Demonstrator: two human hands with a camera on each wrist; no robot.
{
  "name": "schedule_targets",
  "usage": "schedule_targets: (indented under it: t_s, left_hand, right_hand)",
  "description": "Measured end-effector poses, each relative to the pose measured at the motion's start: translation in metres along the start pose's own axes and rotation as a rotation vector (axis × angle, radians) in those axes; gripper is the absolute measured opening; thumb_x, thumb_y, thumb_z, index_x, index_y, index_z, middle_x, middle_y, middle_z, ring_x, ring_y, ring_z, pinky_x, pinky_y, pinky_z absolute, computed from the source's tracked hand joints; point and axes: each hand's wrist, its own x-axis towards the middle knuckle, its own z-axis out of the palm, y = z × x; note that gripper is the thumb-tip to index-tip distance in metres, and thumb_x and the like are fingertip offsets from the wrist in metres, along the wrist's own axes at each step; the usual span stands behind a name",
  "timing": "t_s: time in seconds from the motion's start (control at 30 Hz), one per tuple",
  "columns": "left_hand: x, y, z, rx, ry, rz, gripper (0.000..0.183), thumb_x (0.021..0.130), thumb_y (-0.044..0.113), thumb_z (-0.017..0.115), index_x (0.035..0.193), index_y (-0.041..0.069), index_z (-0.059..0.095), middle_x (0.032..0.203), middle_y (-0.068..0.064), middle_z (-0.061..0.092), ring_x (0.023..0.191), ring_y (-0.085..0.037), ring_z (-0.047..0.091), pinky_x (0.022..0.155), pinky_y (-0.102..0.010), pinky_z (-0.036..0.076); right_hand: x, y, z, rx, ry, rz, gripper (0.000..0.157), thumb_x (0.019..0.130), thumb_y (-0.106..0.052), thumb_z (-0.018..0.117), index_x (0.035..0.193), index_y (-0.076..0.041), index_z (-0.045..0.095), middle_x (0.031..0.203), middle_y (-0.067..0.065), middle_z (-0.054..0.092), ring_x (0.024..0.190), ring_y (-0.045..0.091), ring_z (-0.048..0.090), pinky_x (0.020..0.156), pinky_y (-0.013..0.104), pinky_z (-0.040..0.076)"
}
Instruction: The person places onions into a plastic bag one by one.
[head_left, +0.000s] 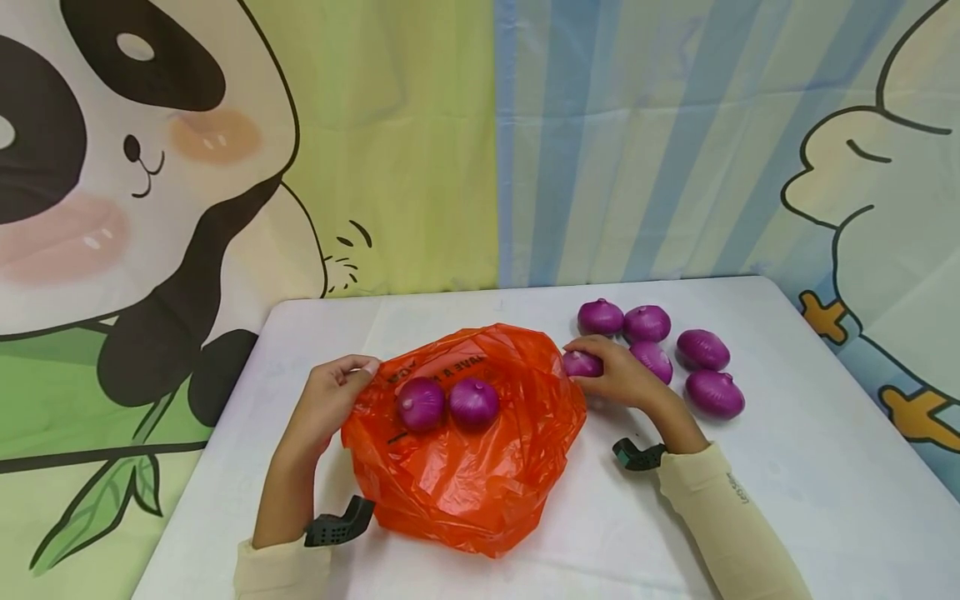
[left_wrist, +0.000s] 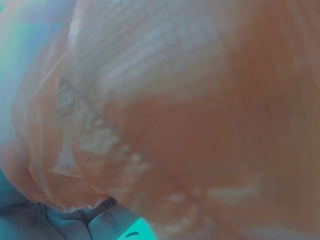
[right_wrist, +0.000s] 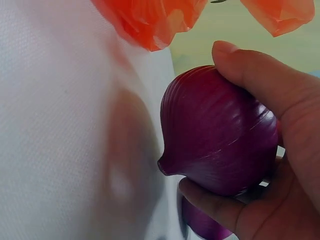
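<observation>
Head view has it clearest: two hands, well apart, on either side of a red plastic bag [head_left: 465,483] lying wide-mouthed on a white bench [head_left: 825,467]. Left hand [head_left: 328,402] has the bag's left rim pinched between thumb and fingers. Right hand [head_left: 622,377] is wrapped around a purple onion [head_left: 582,364], which sits right by the bag's right edge, outside it. Right wrist cam backs that up: thumb on one side, fingers on the other, the onion's pointy tip sticking out free, and some of the red plastic up top.

Two more onions are in the bag next to each other, the left one [head_left: 421,404] and the right one [head_left: 474,403]. Five loose onions [head_left: 715,394] are bunched up on the bench past the right hand. Left wrist cam is mostly blurry plastic, with a bit of the fingers in the bottom left corner, so not much to go on there. Behind it all hangs a cartoon backdrop [head_left: 420,150], with a big panda on the left.
</observation>
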Motion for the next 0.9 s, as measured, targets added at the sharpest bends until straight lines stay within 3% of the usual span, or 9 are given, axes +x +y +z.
schedule_targets:
  t_s: [0.43, 0.6, 0.77, 0.9]
  left_hand:
    - [-0.002, 0.002, -0.001, -0.006, 0.000, 0.008, 0.035, 0.101, 0.030, 0.054, 0.119, 0.001, 0.061, 0.107, -0.019, 0.065, 0.087, -0.028, 0.069, 0.073, -0.036, 0.058]
    - [-0.003, 0.002, -0.001, -0.007, -0.003, 0.014, 0.035, 0.101, 0.030, 0.054, 0.119, 0.001, 0.061, 0.109, -0.019, 0.064, 0.088, -0.028, 0.068, 0.073, -0.036, 0.058]
    - [-0.005, 0.003, 0.000, -0.016, -0.003, 0.043, 0.034, 0.102, 0.027, 0.053, 0.118, -0.001, 0.061, 0.106, -0.019, 0.064, 0.086, -0.028, 0.068, 0.073, -0.036, 0.058]
    - [-0.005, 0.003, 0.000, -0.023, 0.000, 0.068, 0.032, 0.102, 0.025, 0.053, 0.116, -0.002, 0.061, 0.103, -0.019, 0.065, 0.084, -0.028, 0.068, 0.072, -0.036, 0.058]
  right_hand:
    - [-0.001, -0.013, -0.011, 0.019, 0.115, -0.077, 0.060, 0.079, -0.027, 0.083, 0.132, -0.010, 0.059, 0.134, 0.014, 0.055, 0.122, 0.038, 0.050, 0.095, 0.059, 0.043]
    - [-0.002, -0.019, -0.017, 0.020, 0.140, -0.065, 0.060, 0.081, -0.028, 0.081, 0.134, -0.013, 0.058, 0.137, 0.013, 0.053, 0.122, 0.038, 0.050, 0.092, 0.059, 0.046]
    - [-0.002, -0.025, -0.025, -0.006, 0.169, -0.047, 0.062, 0.082, -0.033, 0.079, 0.136, -0.015, 0.056, 0.140, 0.012, 0.049, 0.121, 0.040, 0.049, 0.088, 0.059, 0.049]
    - [-0.002, -0.030, -0.030, -0.007, 0.191, -0.090, 0.060, 0.082, -0.031, 0.079, 0.135, -0.013, 0.056, 0.140, 0.012, 0.049, 0.125, 0.039, 0.046, 0.088, 0.058, 0.049]
